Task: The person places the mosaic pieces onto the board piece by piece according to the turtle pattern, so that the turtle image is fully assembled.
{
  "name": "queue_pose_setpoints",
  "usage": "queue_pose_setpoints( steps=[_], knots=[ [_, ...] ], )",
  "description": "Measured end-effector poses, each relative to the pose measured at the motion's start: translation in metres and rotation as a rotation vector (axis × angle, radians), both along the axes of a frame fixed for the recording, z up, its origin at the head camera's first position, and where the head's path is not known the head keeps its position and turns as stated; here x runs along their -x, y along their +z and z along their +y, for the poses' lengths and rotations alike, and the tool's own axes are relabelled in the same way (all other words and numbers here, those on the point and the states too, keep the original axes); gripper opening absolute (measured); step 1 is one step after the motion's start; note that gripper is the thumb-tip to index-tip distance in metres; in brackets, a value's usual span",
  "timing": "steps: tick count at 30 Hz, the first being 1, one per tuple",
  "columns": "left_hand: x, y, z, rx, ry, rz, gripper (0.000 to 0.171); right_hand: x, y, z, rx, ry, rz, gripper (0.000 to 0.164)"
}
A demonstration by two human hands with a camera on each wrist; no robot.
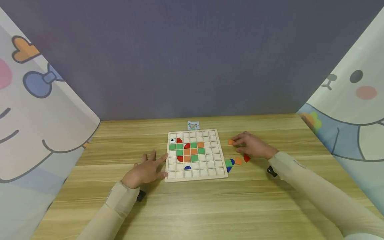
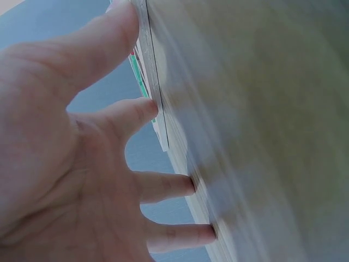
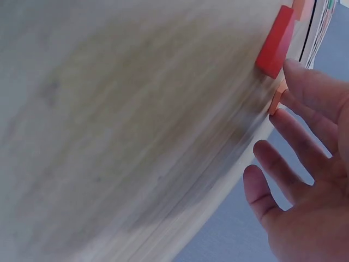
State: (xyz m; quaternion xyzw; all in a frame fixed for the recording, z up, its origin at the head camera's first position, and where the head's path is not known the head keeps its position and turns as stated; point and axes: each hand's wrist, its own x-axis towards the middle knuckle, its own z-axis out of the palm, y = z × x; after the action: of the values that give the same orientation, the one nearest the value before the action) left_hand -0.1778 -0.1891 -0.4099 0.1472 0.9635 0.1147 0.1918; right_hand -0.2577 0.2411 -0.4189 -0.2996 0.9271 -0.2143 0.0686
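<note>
A wooden grid board lies on the table with red, green and orange pieces on it, a white eye piece and a blue half-round piece. My left hand is spread beside the board, thumb and index fingertips at its left edge. To the right of the board, my right hand has its fingertips at a small orange piece. In the right wrist view the index and middle fingers meet that orange piece, while the thumb stands apart from it. A red piece lies close by.
Loose green, blue and orange pieces lie at the board's lower right edge. A small picture card is behind the board. A grey wall rises along the table's back, with cartoon-printed panels at both sides.
</note>
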Motion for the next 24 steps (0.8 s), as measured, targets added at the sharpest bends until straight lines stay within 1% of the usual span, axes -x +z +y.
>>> queue_pose_setpoints(
  steps=[4,10,14,17,20,24],
  knots=[
    [-0.001,0.001,0.0,0.002,0.005,0.007,0.077,0.003,-0.001,-0.003,0.01,-0.03,0.012,0.028],
    [-0.002,0.001,0.001,0.006,0.004,0.003,0.077,0.011,-0.003,-0.011,0.018,-0.091,0.064,0.013],
    [-0.002,0.001,0.002,0.01,0.003,0.005,0.077,0.014,-0.003,-0.015,0.029,-0.09,0.101,0.008],
    [-0.002,0.0,0.001,0.013,0.006,0.006,0.077,0.01,-0.001,-0.022,0.078,-0.066,0.094,0.008],
    [-0.002,0.001,0.001,0.016,0.006,0.008,0.077,0.001,0.002,-0.035,0.145,-0.007,0.089,0.011],
    [-0.002,0.001,0.002,0.018,0.006,0.014,0.077,-0.009,0.004,-0.055,0.187,0.081,0.133,0.014]
  ],
)
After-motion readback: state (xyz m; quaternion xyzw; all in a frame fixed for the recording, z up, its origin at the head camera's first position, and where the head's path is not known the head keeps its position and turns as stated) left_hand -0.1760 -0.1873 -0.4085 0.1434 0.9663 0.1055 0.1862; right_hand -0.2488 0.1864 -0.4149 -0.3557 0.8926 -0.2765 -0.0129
